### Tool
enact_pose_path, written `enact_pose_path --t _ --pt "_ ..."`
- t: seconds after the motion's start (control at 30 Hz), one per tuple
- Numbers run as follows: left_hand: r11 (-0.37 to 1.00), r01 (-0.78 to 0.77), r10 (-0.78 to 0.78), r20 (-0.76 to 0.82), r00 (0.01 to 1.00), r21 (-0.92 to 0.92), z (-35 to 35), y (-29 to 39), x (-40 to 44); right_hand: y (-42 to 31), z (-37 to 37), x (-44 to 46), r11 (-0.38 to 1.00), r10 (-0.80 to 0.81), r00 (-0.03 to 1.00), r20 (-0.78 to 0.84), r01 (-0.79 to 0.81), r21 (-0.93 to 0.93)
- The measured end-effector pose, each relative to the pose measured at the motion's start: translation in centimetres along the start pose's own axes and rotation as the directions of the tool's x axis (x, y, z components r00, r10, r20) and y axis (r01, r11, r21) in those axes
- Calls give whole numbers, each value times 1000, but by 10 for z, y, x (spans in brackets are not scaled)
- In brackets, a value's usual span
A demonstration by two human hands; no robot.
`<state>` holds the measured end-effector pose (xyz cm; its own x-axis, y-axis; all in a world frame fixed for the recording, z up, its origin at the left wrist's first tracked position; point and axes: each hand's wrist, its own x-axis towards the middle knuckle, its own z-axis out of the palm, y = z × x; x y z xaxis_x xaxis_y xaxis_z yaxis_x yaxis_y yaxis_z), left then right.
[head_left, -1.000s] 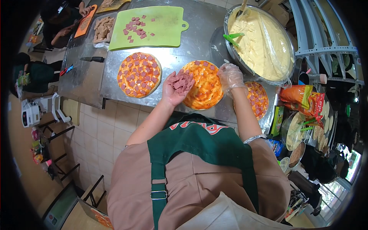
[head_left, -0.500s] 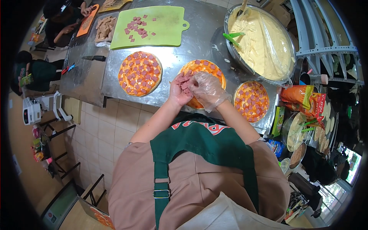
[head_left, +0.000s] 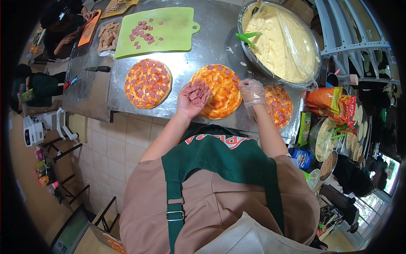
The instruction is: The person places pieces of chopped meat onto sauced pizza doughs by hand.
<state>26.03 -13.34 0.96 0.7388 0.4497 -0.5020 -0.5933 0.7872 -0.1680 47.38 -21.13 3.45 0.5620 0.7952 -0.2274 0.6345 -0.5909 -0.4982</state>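
Note:
My left hand, bare and palm up, cups a heap of diced ham at the left edge of the middle pizza. That pizza has sauce all over and several ham pieces along its top edge. My right hand, in a clear plastic glove, is at the middle pizza's right edge with its fingers pressed together; what they hold, if anything, is too small to tell. A ham-topped pizza lies to the left, and another on the right is partly behind my right hand.
A green cutting board bears more ham dice. The large bowl of pale dough-like mixture stands at the upper right. A knife lies at the left. Another person's hands are at an orange board, upper left.
My right hand has moved from the ham in my left palm rightward to the middle pizza's right edge. My left hand has shifted slightly left. The whole view has shifted a little.

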Motion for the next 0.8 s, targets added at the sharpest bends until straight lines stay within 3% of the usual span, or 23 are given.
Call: enact_pose_path --t 0.17,0.27,0.33,0.37,0.43,0.57,0.67,0.8 --pt "1000 -26 25 -34 999 -5 6 -2 -1 -3 0 6 997 69 994 87 -65 -51" --pt "999 -36 36 -28 999 -8 8 -2 -3 -4 2 9 978 -62 998 -27 55 -203" --pt "999 -36 36 -34 999 -2 11 -3 -3 -23 -10 2 1000 -14 1000 23 13 14" --pt "999 -43 43 -35 998 -3 11 -3 -2 -31 -12 -1 1000 -19 999 27 19 16" --pt "1000 -12 12 8 1000 -17 12 -4 -1 -42 -16 -7 973 -219 976 -9 219 75" --pt "1000 -18 18 15 1000 -14 12 -3 0 -37 -21 1 977 -203 978 -44 200 -72" --pt "999 -34 34 16 999 -26 10 0 -1 -13 -21 14 962 -13 1000 3 13 -274" --pt "998 -54 54 -4 999 -25 4 4 -1 -8 -12 5 970 -36 997 62 50 -236"
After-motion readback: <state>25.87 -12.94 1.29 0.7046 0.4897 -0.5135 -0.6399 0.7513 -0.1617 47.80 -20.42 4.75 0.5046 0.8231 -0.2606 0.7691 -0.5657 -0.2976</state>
